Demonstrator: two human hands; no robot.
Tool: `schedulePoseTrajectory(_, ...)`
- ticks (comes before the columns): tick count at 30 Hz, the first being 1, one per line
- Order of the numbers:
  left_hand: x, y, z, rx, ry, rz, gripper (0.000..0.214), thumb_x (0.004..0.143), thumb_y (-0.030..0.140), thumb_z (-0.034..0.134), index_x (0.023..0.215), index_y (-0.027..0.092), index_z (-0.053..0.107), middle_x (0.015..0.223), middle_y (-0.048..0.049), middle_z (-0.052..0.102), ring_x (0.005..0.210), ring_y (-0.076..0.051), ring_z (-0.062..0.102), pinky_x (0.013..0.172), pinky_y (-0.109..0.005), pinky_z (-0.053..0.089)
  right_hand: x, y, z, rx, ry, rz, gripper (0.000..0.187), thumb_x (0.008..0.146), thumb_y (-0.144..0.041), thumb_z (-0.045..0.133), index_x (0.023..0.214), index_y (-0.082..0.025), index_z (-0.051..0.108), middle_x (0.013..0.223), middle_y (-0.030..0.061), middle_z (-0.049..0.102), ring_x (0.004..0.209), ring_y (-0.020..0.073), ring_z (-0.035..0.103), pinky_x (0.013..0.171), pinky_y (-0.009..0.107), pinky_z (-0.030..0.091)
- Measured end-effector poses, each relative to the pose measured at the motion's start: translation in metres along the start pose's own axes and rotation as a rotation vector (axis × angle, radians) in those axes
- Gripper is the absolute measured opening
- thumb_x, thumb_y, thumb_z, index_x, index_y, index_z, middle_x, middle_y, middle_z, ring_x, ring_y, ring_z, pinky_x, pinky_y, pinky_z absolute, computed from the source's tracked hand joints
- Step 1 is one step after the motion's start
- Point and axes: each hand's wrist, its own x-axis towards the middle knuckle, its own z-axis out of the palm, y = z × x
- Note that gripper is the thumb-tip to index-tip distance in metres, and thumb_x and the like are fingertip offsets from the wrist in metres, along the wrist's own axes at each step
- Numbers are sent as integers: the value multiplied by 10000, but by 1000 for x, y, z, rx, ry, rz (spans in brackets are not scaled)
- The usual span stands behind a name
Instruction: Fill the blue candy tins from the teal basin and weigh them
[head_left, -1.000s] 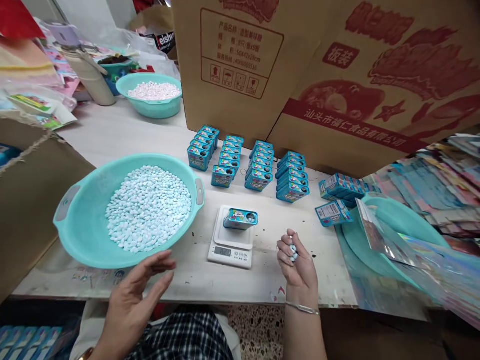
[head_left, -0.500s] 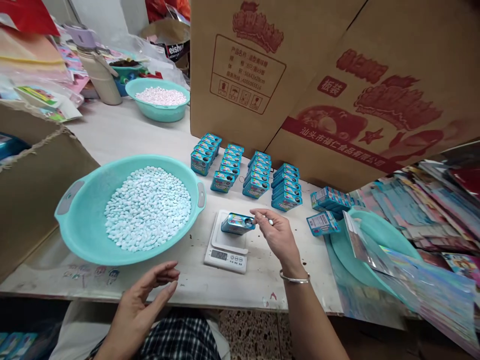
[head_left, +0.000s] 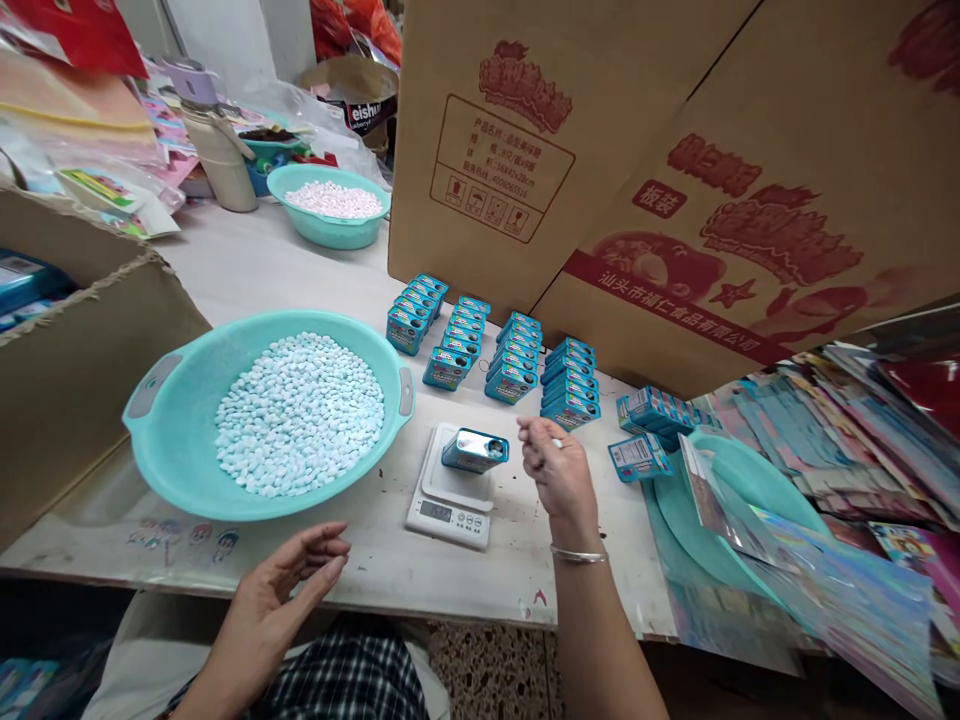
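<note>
A small blue tin (head_left: 475, 450) lies on a white digital scale (head_left: 452, 489) near the table's front edge. My right hand (head_left: 553, 472) hovers just right of the tin, fingers curled in a pinch on small white-blue tablets. My left hand (head_left: 289, 585) hangs over the front edge below a large teal basin (head_left: 172, 455) heaped with pale tablets, fingers loosely spread and holding nothing. Behind the scale stand several rows of matching blue tins (head_left: 487, 345).
Two big cardboard cartons (head_left: 600, 170) wall off the back. A smaller teal bowl of tablets (head_left: 330, 205) and a beige bottle (head_left: 221, 155) sit far left. A brown box (head_left: 67, 350) stands at left. At right lie a teal basin (head_left: 742, 500), loose tins (head_left: 649, 415) and glossy printed cards (head_left: 862, 450).
My right hand rose from near the table edge to beside the tin on the scale, and now sits slightly back from its opening. My left hand stayed low, barely moving.
</note>
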Motion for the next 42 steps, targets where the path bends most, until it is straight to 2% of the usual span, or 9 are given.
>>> schedulePoseTrajectory(5,-3,6,-3,-13,17,-37,541,721,581,713,1078,176,685,946,-118,735,915,-254,702,815,-333,589,-12,3,-38,519,52,104,218,745,-238,782,903,-190,639,695,-60,490,462,14,345,329,78,245)
schedulePoseTrajectory(10,0,4,-7,-8,-40,-82,529,730,560,723,1107,193,670,988,-114,734,984,-262,693,831,-316,586,-34,42,-67,800,135,210,234,768,-200,779,907,-205,591,650,-84,492,456,18,407,338,80,313)
schedulePoseTrajectory(15,4,-2,-3,-16,-61,-87,537,740,553,719,1116,176,655,978,-116,736,980,-262,692,838,-317,583,-42,60,-67,800,178,215,276,742,-273,814,881,-207,585,598,-103,443,434,20,399,336,91,304)
schedulePoseTrajectory(21,4,-3,0,172,-95,59,455,837,497,636,1181,201,610,1050,-105,712,988,-256,683,882,-371,569,-33,35,-48,586,159,154,318,732,-357,815,899,-188,603,613,-101,406,411,8,327,312,97,239)
schedulePoseTrajectory(27,49,83,79,698,-262,794,654,885,260,583,1477,254,306,1453,-128,461,1345,-287,420,1119,-493,357,-29,33,-28,662,90,132,300,735,-340,813,873,-185,595,603,-105,380,405,4,328,309,93,230)
schedulePoseTrajectory(29,77,107,113,916,-263,908,783,804,243,669,1482,206,278,1495,-159,403,1399,-358,316,1147,-608,221,-32,37,-23,716,69,153,295,738,-324,813,877,-180,597,598,-107,381,402,1,330,303,90,224)
schedulePoseTrajectory(32,115,127,138,1163,-396,938,447,796,179,643,1230,164,537,1203,-143,613,1232,-340,491,1124,-649,174,-41,42,-30,761,84,169,279,750,-312,805,889,-181,602,598,-107,388,399,1,329,298,88,225)
schedulePoseTrajectory(35,144,147,124,1194,-370,969,253,776,150,636,1026,186,618,1033,-87,653,1064,-288,569,1108,-589,227,-54,48,-60,765,165,141,229,787,-309,773,903,-203,607,601,-101,389,405,10,336,311,96,265)
schedulePoseTrajectory(42,227,213,43,1220,-103,939,384,783,135,583,1164,181,572,1121,-96,629,1088,-260,542,916,-353,424,-72,96,-148,694,289,166,264,758,-447,772,871,-243,648,576,-83,365,370,37,294,278,152,206)
